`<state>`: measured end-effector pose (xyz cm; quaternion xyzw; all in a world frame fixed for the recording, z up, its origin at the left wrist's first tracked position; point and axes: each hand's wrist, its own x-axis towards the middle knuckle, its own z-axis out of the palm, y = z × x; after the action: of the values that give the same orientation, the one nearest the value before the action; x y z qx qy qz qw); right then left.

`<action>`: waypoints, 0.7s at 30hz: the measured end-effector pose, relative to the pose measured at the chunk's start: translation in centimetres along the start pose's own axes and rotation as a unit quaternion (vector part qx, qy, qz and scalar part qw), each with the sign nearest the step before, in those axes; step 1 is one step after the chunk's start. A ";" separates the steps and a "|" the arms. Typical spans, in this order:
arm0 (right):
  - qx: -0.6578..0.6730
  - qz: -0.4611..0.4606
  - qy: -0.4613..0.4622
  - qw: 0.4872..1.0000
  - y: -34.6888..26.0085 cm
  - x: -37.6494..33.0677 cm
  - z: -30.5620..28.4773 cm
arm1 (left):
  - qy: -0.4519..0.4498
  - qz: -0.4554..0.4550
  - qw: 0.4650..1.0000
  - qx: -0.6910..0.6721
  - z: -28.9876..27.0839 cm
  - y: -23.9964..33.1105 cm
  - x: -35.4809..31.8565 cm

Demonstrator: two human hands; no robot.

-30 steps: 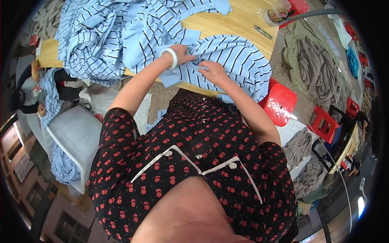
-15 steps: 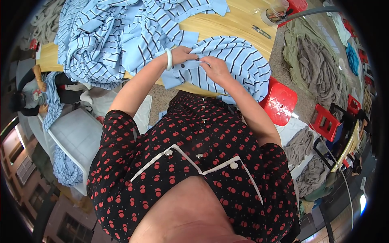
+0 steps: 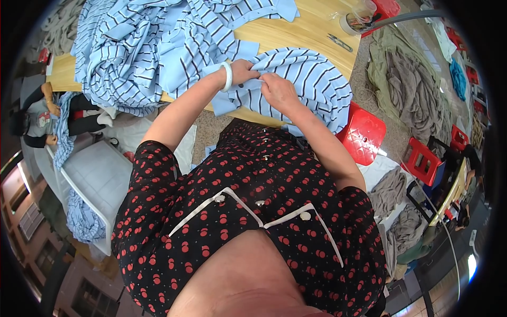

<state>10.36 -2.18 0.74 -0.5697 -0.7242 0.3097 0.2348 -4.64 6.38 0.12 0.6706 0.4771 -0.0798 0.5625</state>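
Observation:
A light blue shirt [image 3: 319, 79] with dark and white stripes lies at the near edge of the wooden table, partly hanging over it. My left hand [image 3: 241, 73], with a pale bangle at its wrist, is closed on the shirt's plain blue band. Close to its right, my right hand [image 3: 280, 93] pinches the same band, fingertips almost meeting the left ones. A dark button [image 3: 241, 85] shows just below the left hand. The exact grip of the fingertips is partly hidden. More striped blue shirts [image 3: 124, 58] are heaped to the left.
On the table [image 3: 296, 33] lie thread snips [image 3: 339, 42], near a clear jar of small items [image 3: 354, 23]. A red stool [image 3: 362, 134] stands right of the table edge. Grey cloth [image 3: 420, 90] is piled on the floor. Another person [image 3: 39, 119] handles striped cloth at far left.
My left hand has shifted slightly right along the band, covering more of the dark button. The right hand's fingers have curled in a little. The other person at left has moved slightly.

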 end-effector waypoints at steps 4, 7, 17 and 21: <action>-0.009 0.013 -0.008 1.000 -0.9 1.2 0.2 | 0.049 0.063 0.997 0.014 0.2 -2.0 0.6; 0.024 0.019 0.002 1.000 -0.8 1.0 0.0 | 0.142 0.046 0.987 0.063 1.7 -3.0 1.2; 0.010 0.060 0.003 0.998 -1.4 -0.6 0.4 | 0.126 0.103 0.986 -0.016 4.6 -3.6 0.8; -0.043 0.030 0.016 0.998 -1.3 -0.8 0.6 | 0.122 0.081 0.988 0.051 3.7 -1.4 -0.7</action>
<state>9.28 -3.26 1.25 -0.6059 -0.7154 0.2755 0.2123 -4.45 2.85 -1.70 0.7394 0.4813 0.0244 0.4702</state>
